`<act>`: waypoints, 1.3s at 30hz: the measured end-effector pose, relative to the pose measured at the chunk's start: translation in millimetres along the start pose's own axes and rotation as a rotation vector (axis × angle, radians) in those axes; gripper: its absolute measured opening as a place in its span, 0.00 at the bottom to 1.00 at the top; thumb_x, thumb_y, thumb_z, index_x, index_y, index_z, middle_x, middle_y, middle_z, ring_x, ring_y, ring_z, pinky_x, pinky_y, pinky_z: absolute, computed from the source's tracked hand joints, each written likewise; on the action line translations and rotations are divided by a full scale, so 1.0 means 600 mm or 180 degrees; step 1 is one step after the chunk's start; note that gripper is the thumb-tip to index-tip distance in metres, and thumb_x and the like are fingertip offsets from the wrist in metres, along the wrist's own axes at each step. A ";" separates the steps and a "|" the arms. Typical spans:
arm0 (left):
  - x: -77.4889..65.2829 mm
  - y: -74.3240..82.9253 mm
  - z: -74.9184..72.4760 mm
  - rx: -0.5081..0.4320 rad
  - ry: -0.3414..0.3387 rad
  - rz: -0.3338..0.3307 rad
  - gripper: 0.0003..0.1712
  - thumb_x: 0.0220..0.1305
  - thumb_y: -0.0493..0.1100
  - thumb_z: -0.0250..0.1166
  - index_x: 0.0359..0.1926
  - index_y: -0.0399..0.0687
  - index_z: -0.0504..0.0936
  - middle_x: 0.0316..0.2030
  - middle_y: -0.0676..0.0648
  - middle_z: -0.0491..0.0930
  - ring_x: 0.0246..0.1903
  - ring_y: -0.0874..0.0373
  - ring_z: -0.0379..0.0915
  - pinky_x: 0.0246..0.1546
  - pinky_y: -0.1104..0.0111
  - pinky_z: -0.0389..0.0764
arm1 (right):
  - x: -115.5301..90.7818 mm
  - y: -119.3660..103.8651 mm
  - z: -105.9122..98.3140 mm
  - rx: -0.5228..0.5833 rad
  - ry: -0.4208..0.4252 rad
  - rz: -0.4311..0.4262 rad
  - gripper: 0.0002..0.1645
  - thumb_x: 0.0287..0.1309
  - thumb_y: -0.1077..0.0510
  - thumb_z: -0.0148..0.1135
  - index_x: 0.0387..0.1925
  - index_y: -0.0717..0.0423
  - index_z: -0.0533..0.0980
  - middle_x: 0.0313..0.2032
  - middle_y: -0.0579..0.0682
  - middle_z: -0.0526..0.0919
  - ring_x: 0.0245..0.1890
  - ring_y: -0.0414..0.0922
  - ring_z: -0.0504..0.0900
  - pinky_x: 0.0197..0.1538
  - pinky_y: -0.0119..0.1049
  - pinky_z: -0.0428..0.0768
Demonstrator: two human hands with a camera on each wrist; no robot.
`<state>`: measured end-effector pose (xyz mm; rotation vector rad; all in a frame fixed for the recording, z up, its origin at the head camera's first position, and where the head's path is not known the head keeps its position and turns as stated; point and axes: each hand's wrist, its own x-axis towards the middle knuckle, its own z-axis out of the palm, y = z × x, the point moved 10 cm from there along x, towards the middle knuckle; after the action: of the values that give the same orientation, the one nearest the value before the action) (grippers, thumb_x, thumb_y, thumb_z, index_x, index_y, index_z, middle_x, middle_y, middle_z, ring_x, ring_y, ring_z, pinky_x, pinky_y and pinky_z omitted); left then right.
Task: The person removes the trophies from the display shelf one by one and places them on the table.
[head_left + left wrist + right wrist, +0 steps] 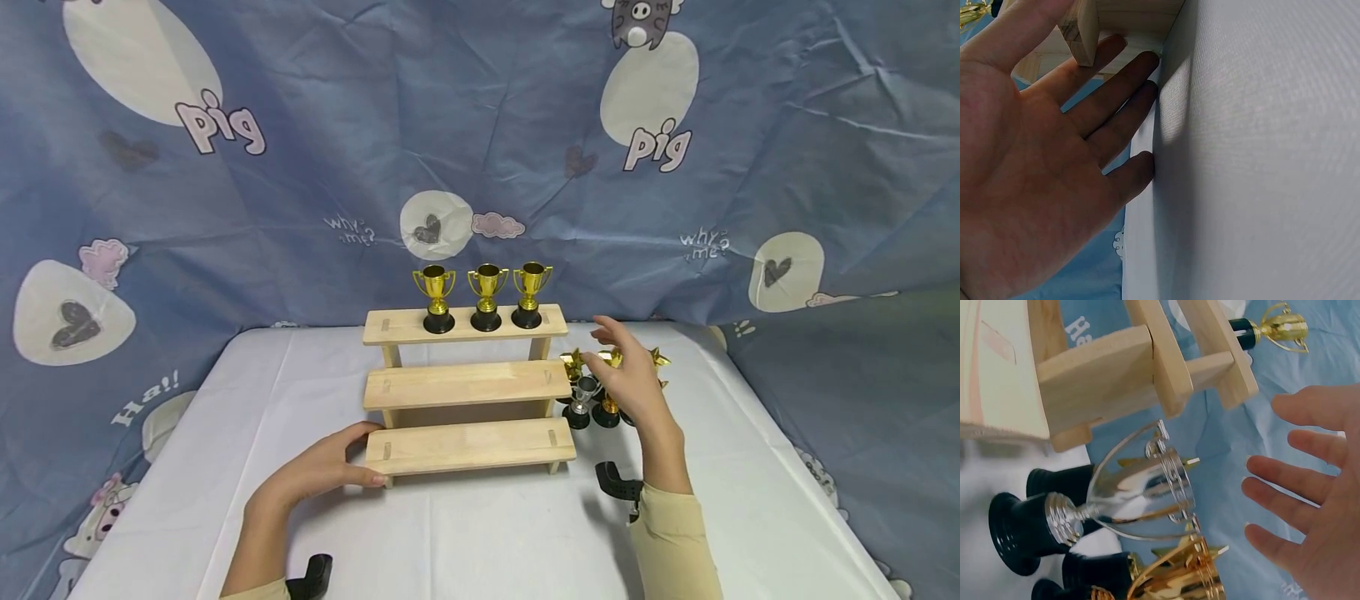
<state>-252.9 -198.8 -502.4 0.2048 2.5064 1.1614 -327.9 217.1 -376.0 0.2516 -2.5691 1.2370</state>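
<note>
A three-step wooden stand is on the white-covered table, with three gold trophy cups upright on its top step. At the left end of the lowest step is my left hand, thumb at the front edge and the other fingers at the rear. The left wrist view shows these fingers spread and fairly straight beside the step's end. My right hand, fingers apart and holding nothing, hovers over the trophies right of the stand. Among these are a silver cup, a copper-coloured cup and gold star trophies, partly hidden.
Blue printed cloth hangs behind the table and along its sides. White cloth covers the tabletop. Black wrist straps sit on both forearms.
</note>
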 end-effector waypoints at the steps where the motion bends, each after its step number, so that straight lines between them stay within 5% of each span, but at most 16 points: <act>1: 0.000 0.001 -0.001 -0.0004 0.0000 0.0006 0.50 0.47 0.59 0.77 0.69 0.50 0.69 0.72 0.39 0.64 0.74 0.35 0.52 0.69 0.37 0.59 | 0.002 -0.003 0.002 0.0004 0.0001 -0.0015 0.37 0.62 0.54 0.64 0.72 0.42 0.64 0.60 0.55 0.78 0.64 0.56 0.73 0.64 0.62 0.68; 27: -0.002 -0.003 -0.003 0.0051 0.0062 -0.0032 0.50 0.45 0.58 0.78 0.68 0.49 0.71 0.71 0.38 0.66 0.73 0.34 0.54 0.68 0.36 0.59 | 0.007 -0.024 0.056 0.0646 -0.0061 -0.0160 0.34 0.65 0.60 0.63 0.71 0.44 0.65 0.61 0.58 0.77 0.64 0.55 0.74 0.71 0.55 0.66; 39: 0.001 -0.005 -0.001 -0.0040 0.0028 -0.0021 0.50 0.45 0.59 0.78 0.69 0.49 0.70 0.72 0.38 0.65 0.74 0.34 0.53 0.69 0.36 0.58 | 0.025 -0.056 0.048 0.0371 0.0190 -0.0393 0.36 0.64 0.59 0.63 0.72 0.48 0.64 0.61 0.55 0.78 0.66 0.53 0.72 0.70 0.53 0.65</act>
<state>-253.6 -201.1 -504.2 0.1884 2.5049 1.1777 -338.1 173.1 -363.7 0.3851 -2.3958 1.3290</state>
